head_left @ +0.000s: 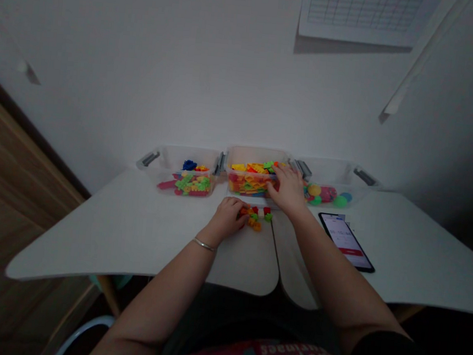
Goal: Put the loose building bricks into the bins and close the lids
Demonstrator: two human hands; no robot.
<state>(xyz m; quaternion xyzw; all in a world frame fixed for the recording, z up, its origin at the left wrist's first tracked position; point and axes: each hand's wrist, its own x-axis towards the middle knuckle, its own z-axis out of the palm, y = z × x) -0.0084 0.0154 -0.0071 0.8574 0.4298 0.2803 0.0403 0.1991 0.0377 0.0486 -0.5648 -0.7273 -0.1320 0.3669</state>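
1. Right at the front of the surface (132, 229), the left hand (228, 219) is down over a loose pile of coloured plastic pieces (254, 218), fingers curled against its near edge. There's contact with the orange pieces, but whether anything is pinched, we cannot tell from this angle.
2. The right hand (287, 190) is out at the front of the middle bin (257, 156), fingers arched over the rim and down onto the heap of yellow, orange and red pieces (248, 185). Open or closed on something? The fingers hide it, so that one can't be called.
3. Look at the count on the board: the middle bin is well filled, and only a small scatter of red, orange and green pieces lies outside it, just in front, between the two hands.
4. To the left, a clear left bin (192, 156) holds green, red and blue pieces (192, 184), sitting low in the bin.
5. To the right, a clear right bin (328, 172) carries a cluster of coloured balls (324, 194), with neither hand in it.
6. Off to the right, a smartphone (344, 242) lies lit and face up on the surface, well clear of the action.
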